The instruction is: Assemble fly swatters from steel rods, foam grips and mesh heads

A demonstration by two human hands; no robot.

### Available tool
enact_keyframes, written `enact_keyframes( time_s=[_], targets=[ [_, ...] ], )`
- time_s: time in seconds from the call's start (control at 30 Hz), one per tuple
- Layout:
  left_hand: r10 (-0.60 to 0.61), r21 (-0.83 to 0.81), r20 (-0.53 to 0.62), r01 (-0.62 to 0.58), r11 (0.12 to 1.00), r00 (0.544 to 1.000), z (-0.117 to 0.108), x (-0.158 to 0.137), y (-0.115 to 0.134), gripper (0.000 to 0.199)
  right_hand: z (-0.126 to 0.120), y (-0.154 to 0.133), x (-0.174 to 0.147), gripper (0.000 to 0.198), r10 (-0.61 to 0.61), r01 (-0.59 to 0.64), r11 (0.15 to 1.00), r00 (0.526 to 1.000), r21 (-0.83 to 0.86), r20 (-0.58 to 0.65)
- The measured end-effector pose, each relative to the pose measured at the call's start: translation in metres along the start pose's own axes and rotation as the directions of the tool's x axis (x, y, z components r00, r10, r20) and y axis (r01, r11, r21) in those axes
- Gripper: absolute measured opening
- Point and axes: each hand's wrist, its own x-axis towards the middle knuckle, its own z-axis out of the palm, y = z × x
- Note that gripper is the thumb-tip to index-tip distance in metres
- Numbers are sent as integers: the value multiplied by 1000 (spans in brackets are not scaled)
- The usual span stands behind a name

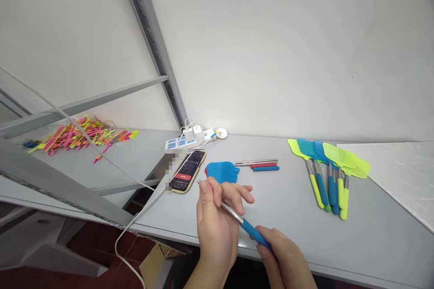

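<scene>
Between both hands, over the front edge of the table, slants a metal rod with a blue handle (255,233). My left hand (217,221) is closed around the silver rod, its thumb and index finger near the thin tip. Lower right, my right hand (285,257) grips the blue handle. Just beyond my left hand lies a blue mesh swatter head (223,172), partly covered by my fingers, with a bit of red showing beneath it. Beside it rest silver rods (257,162), a red handle (264,165) and a blue handle (266,168).
Several fly swatters (328,162) with yellow-green and blue heads lie fanned at the right, near a white sheet (400,176). A phone (187,171), a power strip (182,142) and cables sit left. Beyond a grey metal frame (154,40) is a colourful pile (81,135).
</scene>
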Motion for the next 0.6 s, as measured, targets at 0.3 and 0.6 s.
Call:
enact_keyframes(
  time_s=[0.3,0.6],
  targets=[
    [-93,-83,34,96,992,995,9,-13,-9,45,-7,-8,-6,23,52,-52,999,999,-4,8],
    [-164,85,77,157,984,983,-4,8,-45,43,-27,24,9,25,147,-142,988,985,-54,89]
  ],
)
